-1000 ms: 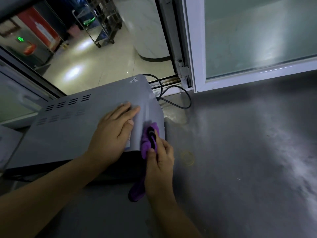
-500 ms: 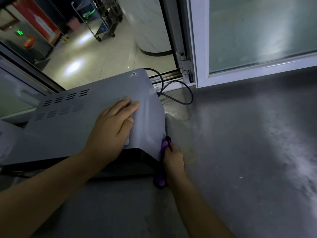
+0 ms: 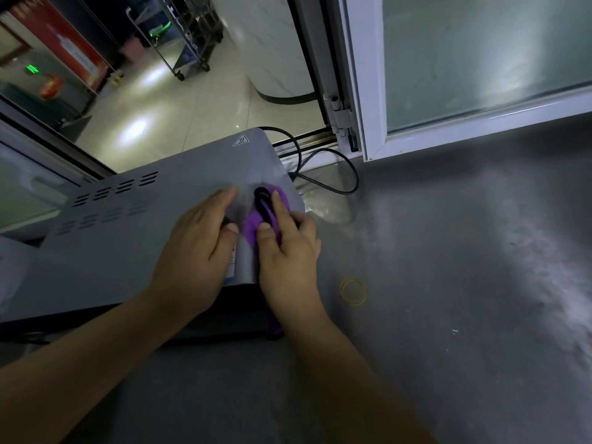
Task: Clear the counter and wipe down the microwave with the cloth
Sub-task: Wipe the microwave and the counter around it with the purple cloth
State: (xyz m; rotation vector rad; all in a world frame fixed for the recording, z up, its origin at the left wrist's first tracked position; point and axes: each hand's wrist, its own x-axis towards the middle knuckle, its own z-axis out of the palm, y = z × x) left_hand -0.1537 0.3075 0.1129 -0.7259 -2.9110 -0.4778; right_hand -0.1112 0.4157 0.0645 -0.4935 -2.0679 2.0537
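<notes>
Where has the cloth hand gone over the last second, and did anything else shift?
The right hand carried the purple cloth from the microwave's front right corner down its right side, then back up onto the top, farther back, where it now presses it. The left hand stayed flat on the top; the rubber band and power cord did not move.

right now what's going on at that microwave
A person is wiping the microwave. The right hand presses a purple cloth onto its top near the right edge, while the left hand lies flat beside it, steadying the microwave. A rubber band lies on the counter to the right.
</notes>
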